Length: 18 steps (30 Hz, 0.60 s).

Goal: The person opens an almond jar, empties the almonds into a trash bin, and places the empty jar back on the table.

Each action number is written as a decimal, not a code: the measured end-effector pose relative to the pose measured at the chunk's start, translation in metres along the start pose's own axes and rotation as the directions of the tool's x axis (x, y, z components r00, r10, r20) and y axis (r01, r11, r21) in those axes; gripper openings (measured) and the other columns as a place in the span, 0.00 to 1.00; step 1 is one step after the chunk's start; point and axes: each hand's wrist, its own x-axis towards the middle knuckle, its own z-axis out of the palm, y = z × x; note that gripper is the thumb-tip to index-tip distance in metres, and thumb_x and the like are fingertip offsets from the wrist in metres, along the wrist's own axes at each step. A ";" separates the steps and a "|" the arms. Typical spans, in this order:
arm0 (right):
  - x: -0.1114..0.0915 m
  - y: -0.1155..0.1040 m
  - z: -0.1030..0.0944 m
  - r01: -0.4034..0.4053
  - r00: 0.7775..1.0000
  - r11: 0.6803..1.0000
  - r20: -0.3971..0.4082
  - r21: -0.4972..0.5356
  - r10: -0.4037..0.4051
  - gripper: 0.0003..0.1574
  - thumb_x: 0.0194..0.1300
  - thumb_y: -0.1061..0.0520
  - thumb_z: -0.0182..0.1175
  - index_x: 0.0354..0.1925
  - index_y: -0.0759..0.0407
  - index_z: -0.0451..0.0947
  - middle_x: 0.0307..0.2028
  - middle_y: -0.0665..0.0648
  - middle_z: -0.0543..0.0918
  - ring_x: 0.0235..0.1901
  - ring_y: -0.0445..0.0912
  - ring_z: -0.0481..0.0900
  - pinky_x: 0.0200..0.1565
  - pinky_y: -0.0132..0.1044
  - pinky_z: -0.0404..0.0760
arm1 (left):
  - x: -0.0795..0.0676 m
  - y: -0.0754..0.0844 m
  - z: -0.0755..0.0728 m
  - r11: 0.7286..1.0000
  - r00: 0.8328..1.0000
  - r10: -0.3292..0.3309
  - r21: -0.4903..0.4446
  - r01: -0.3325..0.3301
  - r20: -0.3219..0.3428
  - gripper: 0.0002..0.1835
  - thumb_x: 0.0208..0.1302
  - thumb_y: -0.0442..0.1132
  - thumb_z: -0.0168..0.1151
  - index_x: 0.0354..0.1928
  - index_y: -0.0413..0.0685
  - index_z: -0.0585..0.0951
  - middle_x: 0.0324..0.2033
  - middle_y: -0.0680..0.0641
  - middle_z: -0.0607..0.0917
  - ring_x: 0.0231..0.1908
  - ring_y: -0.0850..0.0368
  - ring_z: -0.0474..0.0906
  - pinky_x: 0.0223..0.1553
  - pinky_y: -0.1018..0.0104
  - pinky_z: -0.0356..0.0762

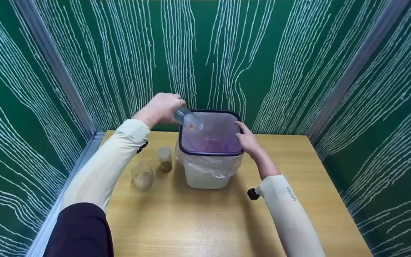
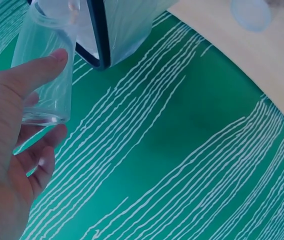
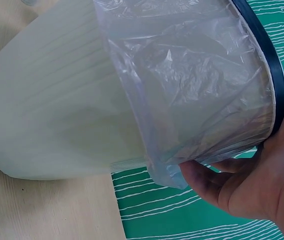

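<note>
Above the left part of a pale trash bin [image 1: 206,178], my left hand [image 1: 163,107] grips a clear drinking glass [image 1: 187,117]. The glass is tilted, its mouth toward the bin's inside, and a small orange-brown bit shows near its mouth. In the left wrist view the thumb lies along the side of the glass, the fingers around its far side. My right hand [image 1: 247,140] holds the dark rim [image 3: 277,85] of the bin at its right side, fingers against the outside. A clear plastic liner [image 3: 192,75] hangs folded over that rim.
Left of the bin on the wooden table [image 1: 191,221] stand a small clear jar [image 1: 165,159] with brown contents at its bottom and a clear glass cup [image 1: 142,176]. Green walls [image 1: 202,60] with white wavy lines enclose the table at the back and sides.
</note>
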 end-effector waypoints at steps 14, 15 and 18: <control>0.002 0.000 -0.001 0.006 1.000 1.000 0.007 0.018 -0.006 0.33 0.67 0.65 0.40 0.71 0.63 0.58 0.72 0.65 0.56 0.71 0.53 0.51 0.69 0.46 0.51 | 0.003 0.002 0.011 0.999 0.997 0.040 0.013 -0.039 -0.066 0.20 0.48 0.47 0.73 0.43 0.50 0.82 0.37 0.47 0.79 0.37 0.48 0.77 0.40 0.51 0.76; 0.002 0.000 -0.001 0.006 1.000 1.000 0.007 0.022 -0.006 0.33 0.68 0.65 0.40 0.70 0.63 0.58 0.72 0.65 0.56 0.71 0.52 0.50 0.69 0.45 0.51 | 0.004 0.002 0.010 0.999 0.997 0.038 0.017 -0.037 -0.072 0.20 0.48 0.47 0.73 0.44 0.50 0.82 0.37 0.47 0.79 0.38 0.47 0.77 0.41 0.51 0.75; 0.002 -0.001 -0.001 0.009 1.000 0.999 0.007 0.034 -0.010 0.32 0.69 0.65 0.40 0.71 0.64 0.58 0.72 0.65 0.56 0.71 0.52 0.50 0.69 0.46 0.50 | 0.006 0.002 0.008 0.999 0.996 0.038 0.042 -0.035 -0.079 0.22 0.49 0.48 0.73 0.46 0.50 0.81 0.39 0.47 0.80 0.39 0.47 0.77 0.43 0.51 0.74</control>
